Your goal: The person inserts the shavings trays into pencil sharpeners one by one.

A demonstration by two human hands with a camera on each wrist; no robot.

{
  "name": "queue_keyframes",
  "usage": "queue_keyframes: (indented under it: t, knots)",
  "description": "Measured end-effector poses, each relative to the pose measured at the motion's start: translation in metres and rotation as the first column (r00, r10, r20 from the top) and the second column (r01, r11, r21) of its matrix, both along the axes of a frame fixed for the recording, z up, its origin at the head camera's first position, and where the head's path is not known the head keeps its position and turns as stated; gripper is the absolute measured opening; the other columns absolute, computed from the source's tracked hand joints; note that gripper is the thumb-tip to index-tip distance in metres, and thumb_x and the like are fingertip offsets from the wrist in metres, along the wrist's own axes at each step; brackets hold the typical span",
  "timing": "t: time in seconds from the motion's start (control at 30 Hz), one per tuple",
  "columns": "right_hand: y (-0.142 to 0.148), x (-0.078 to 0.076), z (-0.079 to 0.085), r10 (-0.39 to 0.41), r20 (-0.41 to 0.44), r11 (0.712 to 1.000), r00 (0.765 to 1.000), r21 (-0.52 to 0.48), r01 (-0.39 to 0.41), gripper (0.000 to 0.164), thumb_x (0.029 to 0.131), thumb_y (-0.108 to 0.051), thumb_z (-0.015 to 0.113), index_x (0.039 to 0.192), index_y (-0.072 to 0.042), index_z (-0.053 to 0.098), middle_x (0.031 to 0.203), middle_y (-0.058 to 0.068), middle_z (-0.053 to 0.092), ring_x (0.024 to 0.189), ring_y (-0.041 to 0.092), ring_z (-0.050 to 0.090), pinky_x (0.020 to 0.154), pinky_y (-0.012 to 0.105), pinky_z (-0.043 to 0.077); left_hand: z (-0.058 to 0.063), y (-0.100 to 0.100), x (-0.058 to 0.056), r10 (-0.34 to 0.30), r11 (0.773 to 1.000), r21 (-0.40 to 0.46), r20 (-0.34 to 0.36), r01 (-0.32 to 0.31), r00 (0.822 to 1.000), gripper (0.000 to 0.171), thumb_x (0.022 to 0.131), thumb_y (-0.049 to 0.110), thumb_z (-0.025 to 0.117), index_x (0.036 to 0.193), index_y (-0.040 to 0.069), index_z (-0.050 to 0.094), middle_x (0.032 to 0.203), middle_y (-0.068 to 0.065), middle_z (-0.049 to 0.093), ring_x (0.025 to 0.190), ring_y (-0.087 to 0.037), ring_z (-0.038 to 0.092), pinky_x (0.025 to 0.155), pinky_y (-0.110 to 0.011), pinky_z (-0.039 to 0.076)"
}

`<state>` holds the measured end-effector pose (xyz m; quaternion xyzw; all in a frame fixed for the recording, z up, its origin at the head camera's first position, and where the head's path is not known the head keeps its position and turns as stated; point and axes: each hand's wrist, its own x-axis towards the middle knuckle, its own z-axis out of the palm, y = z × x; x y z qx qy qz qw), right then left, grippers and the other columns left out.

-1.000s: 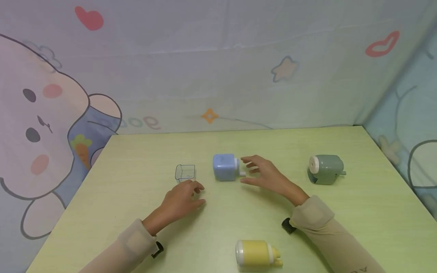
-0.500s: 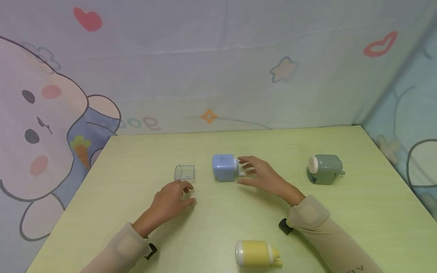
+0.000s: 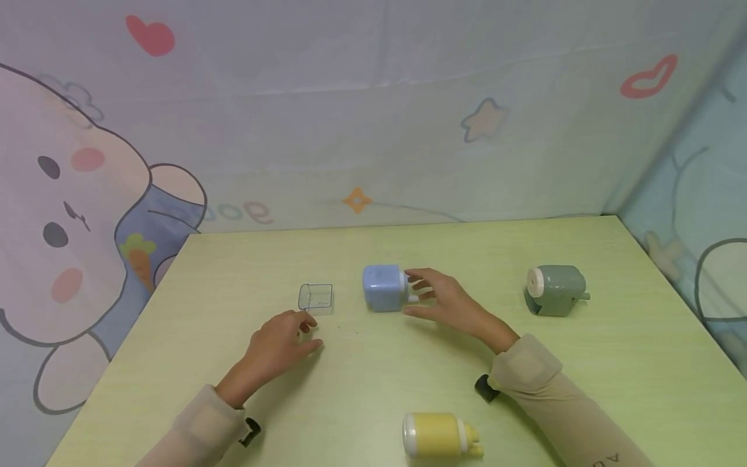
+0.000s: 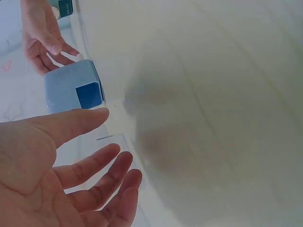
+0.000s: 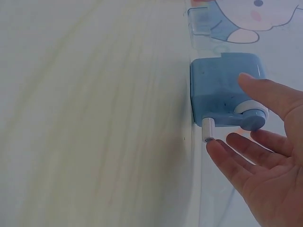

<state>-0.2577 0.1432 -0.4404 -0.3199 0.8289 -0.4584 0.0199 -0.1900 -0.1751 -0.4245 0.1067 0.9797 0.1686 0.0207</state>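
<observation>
A blue hand-crank pencil sharpener [image 3: 381, 288] stands on the table; a dark square opening shows in its body [image 4: 61, 85] in the left wrist view. My right hand [image 3: 446, 301] is at its crank side, fingers loosely bent and spread, holding nothing. In the right wrist view, the fingertips are right by the crank's white knob [image 5: 208, 130] and the thumb overlaps the body. To the left lies a small clear plastic box [image 3: 316, 296]. Just in front of that box hovers my left hand [image 3: 277, 344], with relaxed fingers and nothing in them.
A green pencil sharpener [image 3: 557, 290] stands toward the right of the table [image 3: 175, 363]. Near the front edge lies a yellow sharpener [image 3: 438, 435] on its side. Tiny dark specks [image 3: 347, 330] dot the surface in front of the blue one. A printed cloth [image 3: 303, 130] hangs behind.
My left hand has drawn back to the left and toward me, away from the clear box. My right hand has edged slightly left, closer to the blue pencil sharpener.
</observation>
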Motion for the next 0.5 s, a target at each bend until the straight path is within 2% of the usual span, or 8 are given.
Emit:
queue_keyframes:
  t: [0.27,0.5]
  knots:
    - [-0.0010,-0.0001,0.0004,-0.001,0.014,1.000,1.000,-0.007,0.001,0.066,0.077,-0.021,0.073,0.131,-0.002,0.039,0.122,0.013,0.048,0.104,0.032,0.050,0.083,0.041,0.045,0.0027,-0.0055,-0.0035,0.035,0.999,-0.032,0.013,-0.034,0.999,0.030,0.077,0.034,0.071,0.099,0.015,0.064,0.089,0.004,0.061,0.075,-0.013,0.054,0.049,-0.030,0.043]
    - [-0.0017,0.0007,0.0012,0.002,0.031,1.000,1.000,-0.015,-0.002,0.067,0.077,-0.020,0.073,0.132,-0.001,0.039,0.122,0.014,0.048,0.106,0.033,0.049,0.083,0.043,0.045,0.0018,-0.0100,-0.0071,0.062,0.997,-0.040,0.026,-0.061,0.998,0.035,0.077,0.035,0.070,0.102,0.012,0.062,0.089,0.003,0.062,0.076,-0.014,0.055,0.052,-0.031,0.044]
